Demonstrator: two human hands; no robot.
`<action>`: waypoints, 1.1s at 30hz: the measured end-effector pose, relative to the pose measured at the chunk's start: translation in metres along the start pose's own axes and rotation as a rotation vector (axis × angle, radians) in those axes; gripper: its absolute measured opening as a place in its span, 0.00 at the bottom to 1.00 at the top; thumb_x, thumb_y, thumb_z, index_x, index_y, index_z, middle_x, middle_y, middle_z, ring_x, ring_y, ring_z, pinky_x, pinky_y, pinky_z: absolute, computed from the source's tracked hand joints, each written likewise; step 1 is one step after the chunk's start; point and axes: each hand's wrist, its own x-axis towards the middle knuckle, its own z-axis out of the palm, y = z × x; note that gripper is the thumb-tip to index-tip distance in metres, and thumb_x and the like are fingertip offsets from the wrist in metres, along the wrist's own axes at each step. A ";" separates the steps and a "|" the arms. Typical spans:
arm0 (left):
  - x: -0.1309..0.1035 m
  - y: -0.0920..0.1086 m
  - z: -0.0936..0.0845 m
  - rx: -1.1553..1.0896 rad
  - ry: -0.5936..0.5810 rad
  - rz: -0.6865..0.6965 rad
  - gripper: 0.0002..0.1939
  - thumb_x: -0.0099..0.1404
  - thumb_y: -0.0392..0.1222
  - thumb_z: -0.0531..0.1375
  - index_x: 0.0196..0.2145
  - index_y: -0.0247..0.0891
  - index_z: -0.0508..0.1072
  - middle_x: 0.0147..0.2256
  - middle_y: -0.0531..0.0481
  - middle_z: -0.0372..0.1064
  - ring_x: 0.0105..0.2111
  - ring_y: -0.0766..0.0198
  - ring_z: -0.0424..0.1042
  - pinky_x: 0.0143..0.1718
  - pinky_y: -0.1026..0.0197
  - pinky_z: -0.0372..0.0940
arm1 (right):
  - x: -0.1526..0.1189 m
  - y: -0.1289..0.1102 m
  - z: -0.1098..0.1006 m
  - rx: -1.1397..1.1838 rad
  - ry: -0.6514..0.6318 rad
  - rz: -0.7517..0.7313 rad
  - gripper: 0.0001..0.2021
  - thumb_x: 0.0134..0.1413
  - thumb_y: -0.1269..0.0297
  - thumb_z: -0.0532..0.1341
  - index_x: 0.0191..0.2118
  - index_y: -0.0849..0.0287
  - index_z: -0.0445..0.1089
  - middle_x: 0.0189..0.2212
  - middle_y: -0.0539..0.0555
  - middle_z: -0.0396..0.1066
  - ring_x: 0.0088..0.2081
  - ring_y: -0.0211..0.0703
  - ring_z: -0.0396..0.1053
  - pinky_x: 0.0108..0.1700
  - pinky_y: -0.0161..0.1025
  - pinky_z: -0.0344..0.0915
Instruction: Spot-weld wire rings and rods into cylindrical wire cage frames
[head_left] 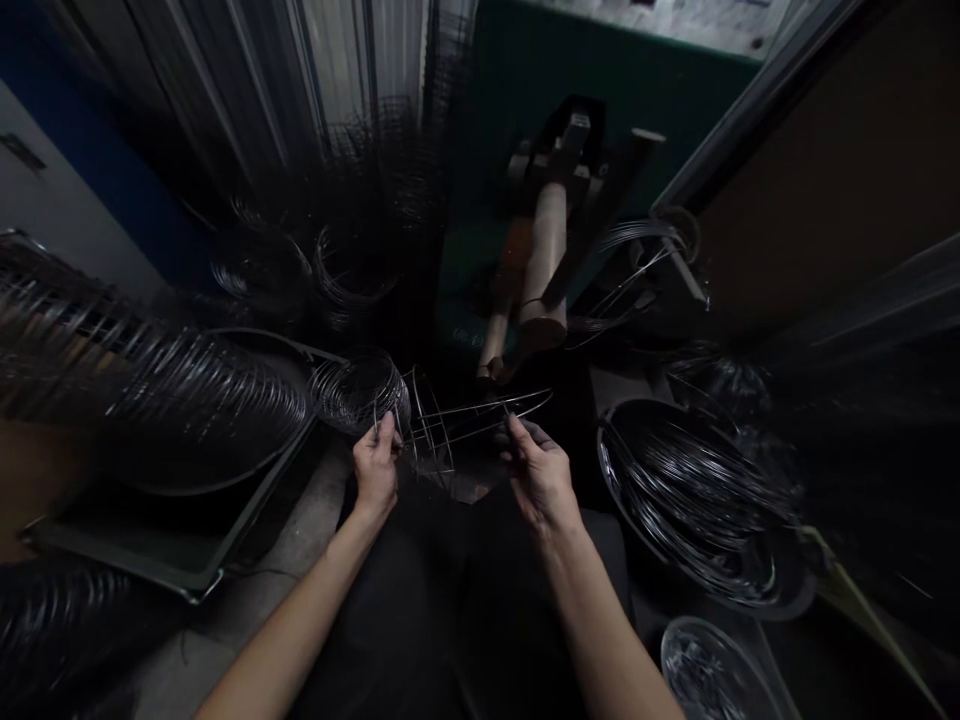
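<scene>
In front of my lap, my left hand [376,468] is closed in a pinch with the thumb on top, gripping a thin wire frame [448,440] of bent loops and straight rods. My right hand [544,475] pinches a narrow wire loop [536,402] that reaches across toward the left hand. Whether this loop is joined to the frame is too dark and fine to tell. Just beyond my left hand sits a bundle of wire rings [356,385]. The ends of the machine's two cylindrical arms [546,250] are above and close to my right hand.
A green machine [480,200] stands ahead. At right are a large basin [606,450] of wire hoops and a smaller bowl [671,640] of small metal pieces. Stacked wire rings [202,385] and a green-edged tray [191,590] occupy the left. More wire coils [345,290] lie behind.
</scene>
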 end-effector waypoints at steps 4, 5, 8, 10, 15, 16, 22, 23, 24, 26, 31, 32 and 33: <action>0.002 0.000 0.001 0.048 0.006 0.027 0.24 0.56 0.58 0.61 0.18 0.35 0.61 0.17 0.57 0.55 0.18 0.74 0.54 0.21 0.69 0.51 | -0.001 -0.003 0.007 0.018 0.014 0.040 0.21 0.19 0.64 0.76 0.26 0.64 0.71 0.21 0.48 0.71 0.22 0.30 0.67 0.18 0.24 0.57; 0.002 0.001 0.002 0.057 0.004 0.033 0.24 0.57 0.58 0.60 0.18 0.35 0.61 0.17 0.57 0.55 0.18 0.74 0.54 0.20 0.69 0.50 | -0.001 -0.004 0.008 0.022 0.017 0.044 0.20 0.19 0.65 0.76 0.26 0.64 0.71 0.21 0.48 0.71 0.22 0.30 0.66 0.18 0.24 0.57; 0.004 0.003 0.005 0.062 0.007 0.045 0.24 0.57 0.58 0.60 0.18 0.35 0.61 0.18 0.57 0.55 0.18 0.74 0.53 0.20 0.69 0.50 | 0.000 -0.004 0.011 0.021 0.024 0.047 0.19 0.21 0.66 0.75 0.25 0.64 0.71 0.21 0.48 0.70 0.22 0.30 0.66 0.18 0.24 0.56; 0.004 0.005 0.007 0.071 0.005 0.040 0.24 0.57 0.58 0.60 0.18 0.35 0.61 0.17 0.57 0.54 0.18 0.74 0.53 0.20 0.69 0.49 | 0.001 -0.003 0.013 0.021 0.022 0.045 0.18 0.21 0.66 0.75 0.25 0.64 0.70 0.21 0.48 0.70 0.21 0.29 0.65 0.18 0.24 0.55; 0.002 0.010 0.012 0.114 -0.009 0.042 0.25 0.58 0.59 0.59 0.18 0.35 0.60 0.17 0.57 0.52 0.17 0.74 0.50 0.18 0.68 0.47 | 0.004 -0.002 0.013 0.018 0.029 0.035 0.16 0.24 0.66 0.74 0.25 0.63 0.70 0.20 0.46 0.68 0.21 0.29 0.65 0.18 0.25 0.55; 0.003 0.011 0.013 0.113 -0.013 0.042 0.25 0.57 0.59 0.59 0.18 0.35 0.60 0.17 0.57 0.52 0.17 0.74 0.50 0.18 0.68 0.46 | 0.004 -0.002 0.013 0.014 0.028 0.033 0.16 0.25 0.67 0.74 0.24 0.63 0.70 0.20 0.46 0.68 0.21 0.29 0.64 0.18 0.25 0.55; 0.006 0.015 0.016 0.130 -0.035 0.046 0.26 0.57 0.61 0.59 0.18 0.36 0.60 0.17 0.57 0.52 0.17 0.74 0.50 0.18 0.68 0.46 | 0.007 -0.004 0.014 0.030 0.034 0.027 0.15 0.26 0.66 0.73 0.24 0.63 0.69 0.19 0.47 0.68 0.20 0.29 0.64 0.18 0.25 0.54; 0.006 0.016 0.016 0.135 -0.036 0.040 0.26 0.57 0.61 0.59 0.18 0.36 0.60 0.17 0.57 0.52 0.17 0.73 0.50 0.18 0.68 0.46 | 0.007 -0.004 0.015 0.032 0.041 0.029 0.15 0.26 0.66 0.73 0.24 0.64 0.69 0.19 0.47 0.68 0.21 0.29 0.65 0.18 0.25 0.54; 0.006 0.017 0.016 0.137 -0.038 0.035 0.26 0.57 0.61 0.59 0.18 0.36 0.60 0.17 0.57 0.52 0.17 0.73 0.50 0.18 0.67 0.46 | 0.007 -0.004 0.015 0.035 0.046 0.030 0.15 0.25 0.67 0.73 0.24 0.64 0.69 0.19 0.47 0.68 0.21 0.29 0.65 0.18 0.25 0.54; 0.006 0.019 0.016 0.140 -0.042 0.029 0.26 0.57 0.61 0.59 0.18 0.36 0.60 0.17 0.57 0.52 0.17 0.73 0.50 0.18 0.68 0.46 | 0.006 -0.004 0.016 0.045 0.044 0.030 0.16 0.25 0.67 0.73 0.24 0.64 0.69 0.19 0.47 0.68 0.20 0.29 0.64 0.18 0.25 0.54; 0.006 0.022 0.016 0.120 -0.046 -0.001 0.25 0.57 0.61 0.59 0.19 0.36 0.60 0.17 0.57 0.52 0.17 0.74 0.49 0.18 0.68 0.46 | 0.005 -0.006 0.019 0.052 0.029 0.034 0.15 0.26 0.68 0.72 0.24 0.63 0.69 0.19 0.47 0.68 0.21 0.30 0.65 0.18 0.26 0.54; 0.007 0.023 0.017 0.107 -0.044 0.000 0.26 0.56 0.61 0.59 0.19 0.36 0.61 0.17 0.57 0.53 0.17 0.74 0.49 0.18 0.68 0.46 | 0.005 -0.006 0.020 0.053 0.027 0.037 0.14 0.27 0.68 0.72 0.24 0.63 0.68 0.19 0.47 0.68 0.21 0.30 0.65 0.18 0.26 0.54; 0.008 0.024 0.017 0.096 -0.043 0.002 0.26 0.56 0.61 0.60 0.19 0.35 0.61 0.17 0.57 0.53 0.17 0.74 0.50 0.18 0.68 0.46 | 0.006 -0.006 0.021 0.054 0.025 0.039 0.14 0.27 0.68 0.72 0.23 0.63 0.68 0.18 0.46 0.68 0.21 0.30 0.65 0.18 0.26 0.53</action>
